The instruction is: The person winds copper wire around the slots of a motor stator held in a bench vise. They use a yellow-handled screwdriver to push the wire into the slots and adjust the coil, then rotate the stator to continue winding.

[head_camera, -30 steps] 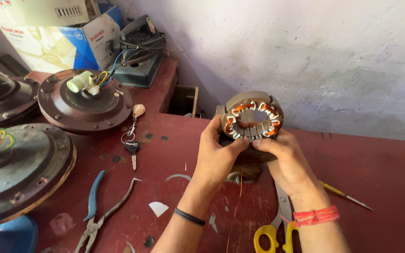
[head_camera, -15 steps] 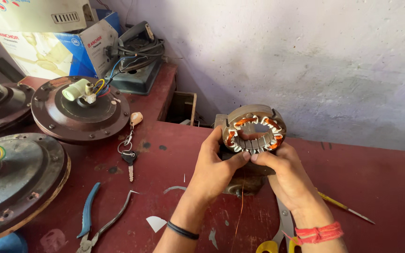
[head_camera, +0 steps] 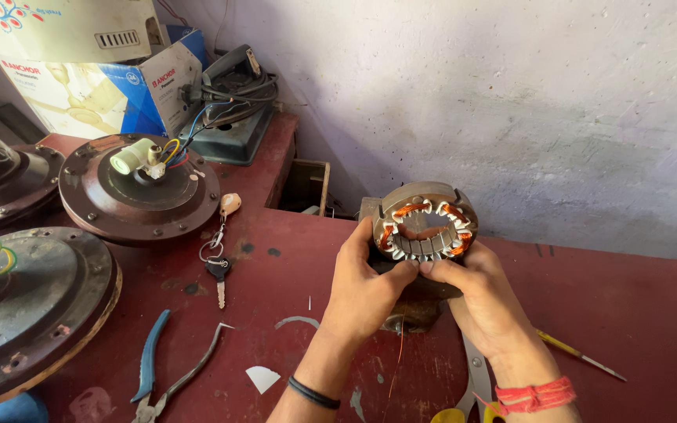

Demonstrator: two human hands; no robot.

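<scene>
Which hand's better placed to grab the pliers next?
Left, probably. The left hand is on the same side of the red bench as the blue-handled pliers. The right hand would have to cross over. Both now grip the copper-wound stator.

Dull metal stator point(head_camera: 426, 227), glossy copper windings point(head_camera: 410, 210)

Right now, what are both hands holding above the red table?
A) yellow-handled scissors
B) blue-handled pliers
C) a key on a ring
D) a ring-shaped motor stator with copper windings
D: the left hand and right hand grip the stator from below; pliers and key lie untouched.
</scene>
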